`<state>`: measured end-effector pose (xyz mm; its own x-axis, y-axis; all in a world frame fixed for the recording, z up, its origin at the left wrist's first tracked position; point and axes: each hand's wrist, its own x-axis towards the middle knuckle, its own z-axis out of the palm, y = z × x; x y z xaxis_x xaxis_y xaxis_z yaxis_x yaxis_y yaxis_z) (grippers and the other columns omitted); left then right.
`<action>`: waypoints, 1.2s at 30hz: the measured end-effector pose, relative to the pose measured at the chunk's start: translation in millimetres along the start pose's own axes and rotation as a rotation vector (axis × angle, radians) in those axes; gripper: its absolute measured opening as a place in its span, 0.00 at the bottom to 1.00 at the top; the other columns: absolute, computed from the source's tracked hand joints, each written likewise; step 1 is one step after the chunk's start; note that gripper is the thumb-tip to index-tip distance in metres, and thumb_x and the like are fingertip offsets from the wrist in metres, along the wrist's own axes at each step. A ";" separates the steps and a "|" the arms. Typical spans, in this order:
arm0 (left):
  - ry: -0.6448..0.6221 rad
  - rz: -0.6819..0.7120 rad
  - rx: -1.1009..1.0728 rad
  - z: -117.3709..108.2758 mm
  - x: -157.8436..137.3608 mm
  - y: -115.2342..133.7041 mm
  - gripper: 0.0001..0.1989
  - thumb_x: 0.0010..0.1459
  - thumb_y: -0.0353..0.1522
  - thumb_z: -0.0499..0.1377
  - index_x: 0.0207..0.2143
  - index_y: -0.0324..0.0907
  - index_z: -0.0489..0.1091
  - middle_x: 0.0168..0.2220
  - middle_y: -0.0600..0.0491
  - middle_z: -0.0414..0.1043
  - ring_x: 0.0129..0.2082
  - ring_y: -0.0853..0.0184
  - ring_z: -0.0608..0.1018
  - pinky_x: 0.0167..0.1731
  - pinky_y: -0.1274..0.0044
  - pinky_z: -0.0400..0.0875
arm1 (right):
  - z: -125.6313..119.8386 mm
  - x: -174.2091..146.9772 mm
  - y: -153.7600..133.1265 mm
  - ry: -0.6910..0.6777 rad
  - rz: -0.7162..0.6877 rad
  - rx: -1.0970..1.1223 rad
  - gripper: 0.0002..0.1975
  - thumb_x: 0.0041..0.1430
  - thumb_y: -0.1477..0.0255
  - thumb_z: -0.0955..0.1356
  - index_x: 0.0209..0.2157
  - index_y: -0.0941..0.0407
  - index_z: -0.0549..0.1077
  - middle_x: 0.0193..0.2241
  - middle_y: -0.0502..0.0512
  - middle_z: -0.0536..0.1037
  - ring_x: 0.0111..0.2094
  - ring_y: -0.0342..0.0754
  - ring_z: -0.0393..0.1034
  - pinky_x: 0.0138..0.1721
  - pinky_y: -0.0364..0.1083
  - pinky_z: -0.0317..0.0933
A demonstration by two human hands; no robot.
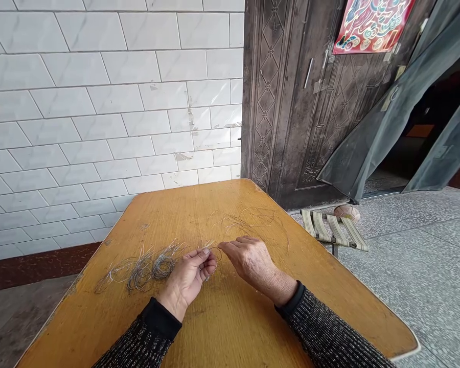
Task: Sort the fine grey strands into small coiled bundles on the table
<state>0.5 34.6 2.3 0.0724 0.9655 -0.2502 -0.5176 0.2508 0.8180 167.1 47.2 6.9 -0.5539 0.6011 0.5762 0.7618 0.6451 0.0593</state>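
I have my left hand (189, 276) pinching a thin, dark, flexible wire strand (216, 249) between thumb and forefinger, the other fingers curled loosely. My right hand (251, 258) sits at its 2 o'clock, knuckles up and fingers bent downward, the tips right beside the strand; they are turned from view, so I cannot tell whether they grip it. The strand curves in the gap between my two hands, above the brown, wood-grained table (230, 327).

To handle it well, I'd keep the left pinch firm and close to the bend, so the curve cannot slip or spring open. The right fingertips should guide the strand round in small, even turns; pulling hard could kink wire this fine. I'd also mind the ends, which might prick.

At 9 o'clock from my hands lies a round, grey coil of thin wire (164, 262), with two looser wire tangles farther out the same way; their ends could snag, so I'd work clear of them. At 1 o'clock, fine, loose, copper-brown strands (245, 220) spread over the table; drawing them singly should avoid knots.
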 end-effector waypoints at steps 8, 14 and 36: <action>0.064 0.030 -0.079 3.4 -0.3 1.9 0.07 0.52 0.20 0.58 0.22 0.33 0.70 0.20 0.52 0.70 0.19 0.76 0.73 0.19 0.86 0.71 | 3.2 1.1 3.8 0.023 0.057 0.019 0.09 0.59 0.75 0.61 0.36 0.55 0.72 0.24 0.51 0.77 0.25 0.42 0.68 0.25 0.42 0.47; 0.145 0.077 -0.223 4.9 0.3 4.7 0.09 0.54 0.19 0.55 0.23 0.33 0.71 0.22 0.51 0.72 0.21 0.76 0.75 0.21 0.87 0.73 | 6.2 1.4 12.0 -0.008 0.238 0.078 0.12 0.62 0.69 0.59 0.37 0.53 0.73 0.25 0.53 0.78 0.26 0.43 0.71 0.24 0.41 0.48; 0.064 0.062 -0.353 19.3 -12.4 -8.5 0.10 0.57 0.20 0.53 0.26 0.32 0.71 0.27 0.49 0.74 0.25 0.73 0.77 0.25 0.85 0.74 | 8.4 13.4 -16.4 0.114 0.662 1.618 0.17 0.43 0.58 0.70 0.21 0.59 0.69 0.12 0.45 0.68 0.14 0.35 0.58 0.18 0.38 0.55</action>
<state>20.5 21.9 8.4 -0.0162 0.9690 -0.2463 -0.7823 0.1411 0.6067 144.3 48.6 6.7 -0.2373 0.9464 0.2192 -0.2823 0.1487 -0.9477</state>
